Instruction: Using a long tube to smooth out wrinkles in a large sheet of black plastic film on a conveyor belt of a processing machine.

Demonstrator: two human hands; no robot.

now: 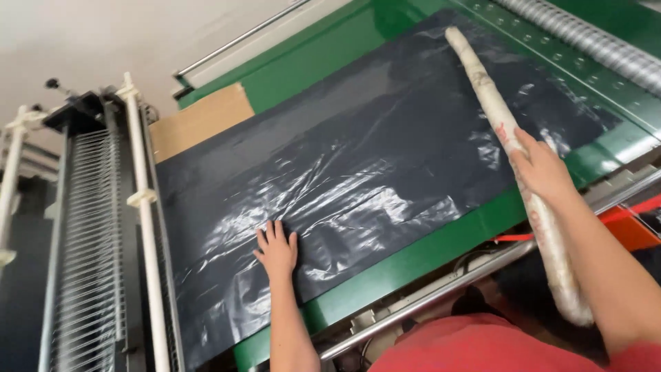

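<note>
I see my left hand (pixel 277 249) pressed flat, fingers spread, on the black plastic sheet (pixel 358 172) lying across the green machine table (pixel 427 251). At three o'clock my right hand (pixel 540 167) grips a long pale tube (pixel 492 103) resting on the sheet, which remains wrinkled, not yet smoothed.

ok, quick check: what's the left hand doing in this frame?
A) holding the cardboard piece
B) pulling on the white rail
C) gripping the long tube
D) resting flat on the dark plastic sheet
D: the left hand lies palm down with fingers spread on the dark plastic sheet, while the right hand is the one gripping the long tube.
</note>
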